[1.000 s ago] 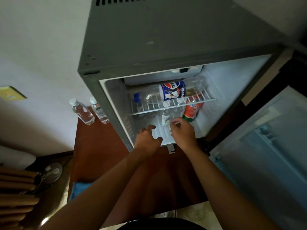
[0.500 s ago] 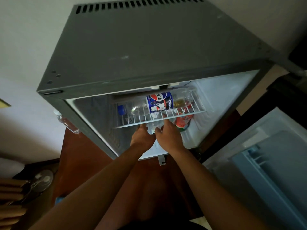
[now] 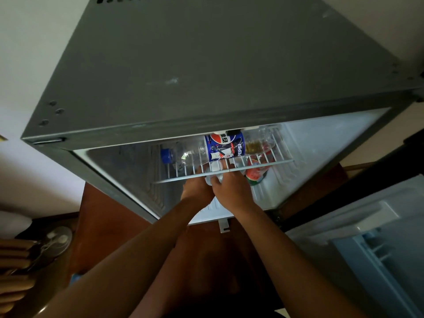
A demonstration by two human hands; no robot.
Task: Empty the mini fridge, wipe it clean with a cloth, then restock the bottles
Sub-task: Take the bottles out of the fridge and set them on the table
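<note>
The head camera looks down into the open mini fridge (image 3: 206, 76), with its door (image 3: 367, 237) swung out to the right. The job looks like it is only at the start. The fridge is not empty yet. A big Pepsi bottle (image 3: 224, 146) lies on its side on the wire shelf (image 3: 220, 173), with its blue cap to the left. Another clear bottle (image 3: 259, 143) lies just behind it. Under the shelf, to the right, stands a bottle with a watermelon label (image 3: 255, 176).

Both hands reach in under the shelf. The left hand (image 3: 197, 188) and the right hand (image 3: 229, 187) are close together around a small clear bottle (image 3: 212, 179). The right hand seems to hold it, fingers curled round. I cannot tell if the left hand grips it or only touches it.

So taking things out has to go on. I think wiping and putting bottles back are not done yet.
</note>
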